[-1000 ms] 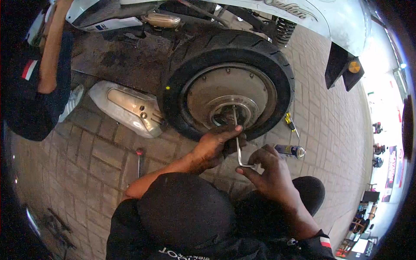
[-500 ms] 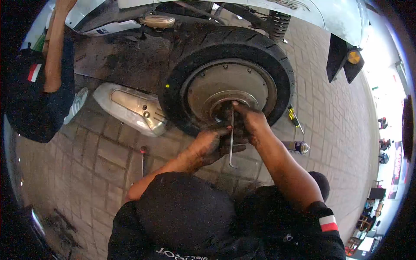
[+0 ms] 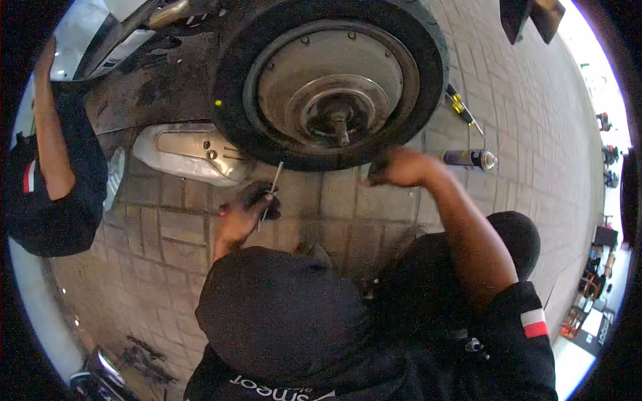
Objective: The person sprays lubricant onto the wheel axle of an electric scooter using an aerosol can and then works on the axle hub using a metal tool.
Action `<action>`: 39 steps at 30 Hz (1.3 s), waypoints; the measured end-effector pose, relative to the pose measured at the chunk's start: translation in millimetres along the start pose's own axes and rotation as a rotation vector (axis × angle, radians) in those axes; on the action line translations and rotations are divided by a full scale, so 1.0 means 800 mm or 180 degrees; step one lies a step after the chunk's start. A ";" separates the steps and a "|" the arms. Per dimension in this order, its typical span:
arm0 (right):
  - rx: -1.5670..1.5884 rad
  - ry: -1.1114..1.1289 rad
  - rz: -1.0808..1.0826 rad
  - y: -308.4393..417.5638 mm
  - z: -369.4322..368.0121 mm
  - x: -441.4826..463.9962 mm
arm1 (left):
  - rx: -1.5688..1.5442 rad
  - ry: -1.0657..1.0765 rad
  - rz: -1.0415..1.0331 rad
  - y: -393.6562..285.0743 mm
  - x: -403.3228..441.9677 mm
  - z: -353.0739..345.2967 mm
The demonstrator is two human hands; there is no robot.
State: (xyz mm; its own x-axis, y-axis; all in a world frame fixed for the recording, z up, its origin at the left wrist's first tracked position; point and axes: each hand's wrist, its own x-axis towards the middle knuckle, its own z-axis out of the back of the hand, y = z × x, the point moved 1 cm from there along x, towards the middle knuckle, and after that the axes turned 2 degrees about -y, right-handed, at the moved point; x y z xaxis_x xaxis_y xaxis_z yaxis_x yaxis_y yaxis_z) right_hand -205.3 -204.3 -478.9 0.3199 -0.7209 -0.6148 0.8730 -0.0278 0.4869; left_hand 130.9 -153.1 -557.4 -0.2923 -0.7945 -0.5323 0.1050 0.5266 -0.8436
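Left grip [image 3: 251,208]: your fingers are wrapped firmly around the metal rod [image 3: 276,179].
Metal rod: slants through the left grip, tip projecting towards the tyre [image 3: 321,159]; contact between tip and tyre cannot be told.
Right grip [image 3: 404,168]: your fingers are curled and blurred; you cannot tell whether they hold anything.
Wheel hub [image 3: 321,63]: beyond and between both grips, clear of each, axle [image 3: 342,130] exposed.
Spray can [image 3: 465,159]: on the paving [image 3: 348,207], near the right grip, to its right.
Metal cover [image 3: 174,164]: on the paving, beyond and left of the left grip.
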 end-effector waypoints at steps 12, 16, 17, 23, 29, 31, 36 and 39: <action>-0.0941 -0.0066 0.0332 -0.025 -0.143 0.042 | 0.2756 0.0723 -0.0893 0.046 0.015 -0.068; -0.0260 0.0551 0.0913 0.017 -0.142 0.025 | 0.3367 0.0891 -0.1056 0.033 0.050 -0.076; -0.0459 0.0354 0.0842 0.020 -0.148 0.021 | 0.3663 0.1047 -0.1060 0.016 0.053 -0.082; -0.0219 -0.0605 0.0522 0.005 -0.146 0.030 | 0.3109 -0.0783 -0.3224 -0.087 0.027 -0.091; 0.1064 -0.1452 0.0452 0.009 -0.165 0.043 | 0.1545 -0.1300 -0.2253 -0.084 0.051 -0.101; 0.1280 -0.1582 0.0494 0.012 -0.168 0.045 | 0.1581 -0.1283 -0.2341 -0.083 0.053 -0.112; 0.1023 -0.1579 0.0437 0.011 -0.169 0.058 | 0.1476 -0.1422 -0.2079 -0.083 0.069 -0.120; 0.0506 -0.1643 0.0262 -0.009 -0.194 0.079 | 0.1945 -0.1325 -0.1965 -0.094 0.066 -0.120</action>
State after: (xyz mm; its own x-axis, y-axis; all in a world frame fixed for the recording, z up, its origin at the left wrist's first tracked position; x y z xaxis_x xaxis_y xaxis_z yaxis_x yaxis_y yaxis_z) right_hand -134.4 -141.9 -617.3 0.1276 -0.9702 -0.2058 0.7736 -0.0325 0.6329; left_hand 16.3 -205.8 -515.3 -0.1137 -0.9844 0.1345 0.5570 -0.1753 -0.8118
